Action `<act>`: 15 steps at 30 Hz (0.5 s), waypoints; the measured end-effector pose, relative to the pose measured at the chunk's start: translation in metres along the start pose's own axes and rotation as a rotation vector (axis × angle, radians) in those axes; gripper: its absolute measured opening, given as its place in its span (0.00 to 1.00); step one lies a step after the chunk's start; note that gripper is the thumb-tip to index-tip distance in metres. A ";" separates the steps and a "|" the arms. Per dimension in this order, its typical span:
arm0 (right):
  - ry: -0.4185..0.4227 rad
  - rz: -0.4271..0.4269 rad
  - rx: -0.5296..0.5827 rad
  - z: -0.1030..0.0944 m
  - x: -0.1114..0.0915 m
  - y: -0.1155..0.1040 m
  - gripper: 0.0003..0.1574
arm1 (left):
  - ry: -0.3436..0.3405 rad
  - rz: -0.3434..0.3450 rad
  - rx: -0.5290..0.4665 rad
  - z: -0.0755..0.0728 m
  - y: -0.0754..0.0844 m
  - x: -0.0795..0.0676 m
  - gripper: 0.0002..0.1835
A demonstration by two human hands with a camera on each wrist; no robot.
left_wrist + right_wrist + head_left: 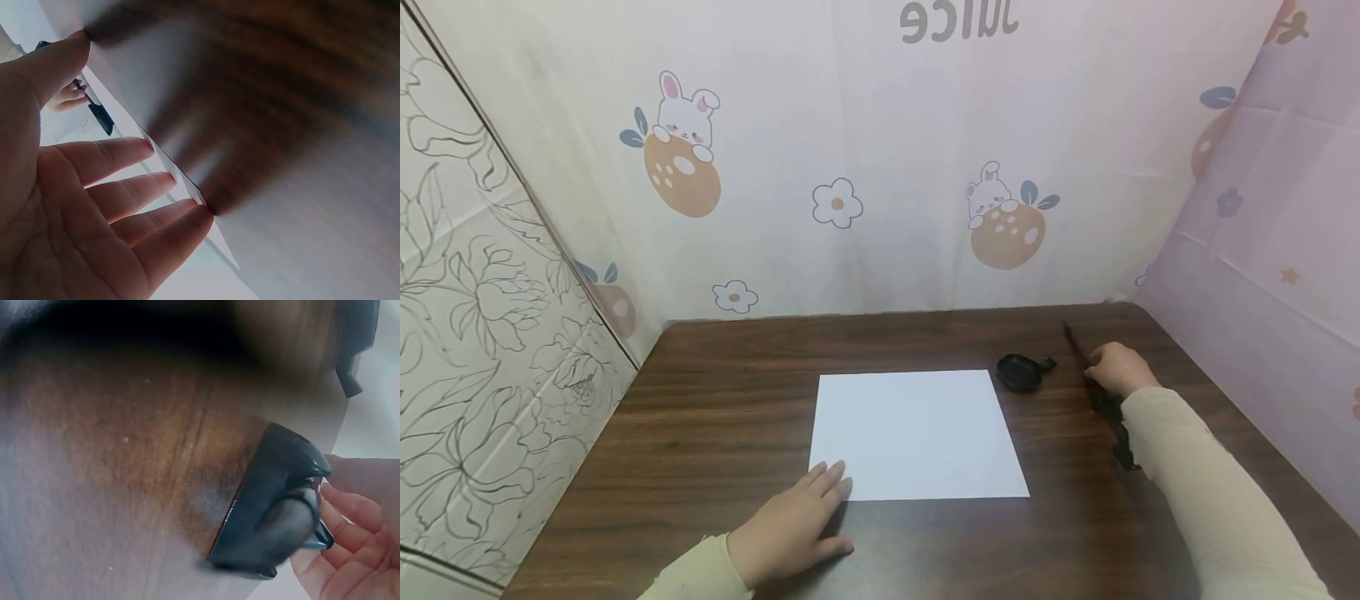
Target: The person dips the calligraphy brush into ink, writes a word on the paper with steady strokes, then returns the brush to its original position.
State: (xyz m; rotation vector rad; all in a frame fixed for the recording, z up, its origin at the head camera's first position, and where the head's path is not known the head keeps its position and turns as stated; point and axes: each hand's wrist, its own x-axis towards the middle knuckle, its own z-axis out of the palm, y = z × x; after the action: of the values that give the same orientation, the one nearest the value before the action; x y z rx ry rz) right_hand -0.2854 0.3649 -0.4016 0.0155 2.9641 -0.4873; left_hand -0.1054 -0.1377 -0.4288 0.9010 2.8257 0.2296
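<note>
A sheet of white paper (917, 433) lies flat on the dark wood table. My left hand (797, 525) rests at its near left corner, fingers straight and spread, thumb out to the side; in the left wrist view, the fingertips (203, 212) touch down along the paper's edge. Far to the right, my right hand (1120, 369) pinches a slim dark brush (1075, 343) over a black brush rest (1123, 454). In the right wrist view, the glossy black rest (256, 506) stands in front of the curled fingers and partly hides them.
A small black ink dish (1019, 372) with a short handle sits by the paper's far right corner, left of my right hand. The wood table (700, 417) ends at a printed curtain (887, 250) behind and another on the right. A flower-patterned panel (490, 292) borders the left.
</note>
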 end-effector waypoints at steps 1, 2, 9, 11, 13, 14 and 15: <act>0.001 0.001 0.001 0.000 0.000 0.000 0.28 | 0.002 0.002 0.001 0.000 0.000 0.000 0.40; 0.000 0.002 0.003 0.001 0.000 0.001 0.28 | 0.004 0.003 0.004 0.000 0.000 0.000 0.40; 0.011 0.009 0.024 0.002 0.004 0.004 0.28 | 0.025 0.006 0.012 0.002 -0.001 0.001 0.40; 0.011 0.011 0.034 0.001 0.004 0.005 0.28 | 0.023 0.005 0.010 0.002 -0.001 0.001 0.40; 0.010 0.011 0.047 0.000 0.004 0.006 0.29 | 0.018 0.003 0.008 0.002 0.000 0.001 0.40; 0.009 0.011 0.053 -0.001 0.003 0.006 0.29 | 0.016 0.002 0.008 0.002 0.000 0.001 0.40; 0.010 0.008 0.058 -0.002 0.002 0.006 0.29 | 0.014 0.001 0.008 0.001 0.000 0.001 0.40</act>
State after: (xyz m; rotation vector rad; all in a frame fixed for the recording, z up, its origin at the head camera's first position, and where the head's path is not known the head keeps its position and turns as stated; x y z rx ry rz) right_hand -0.2875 0.3713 -0.4024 0.0365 2.9569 -0.5741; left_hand -0.1058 -0.1371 -0.4301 0.9056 2.8414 0.2263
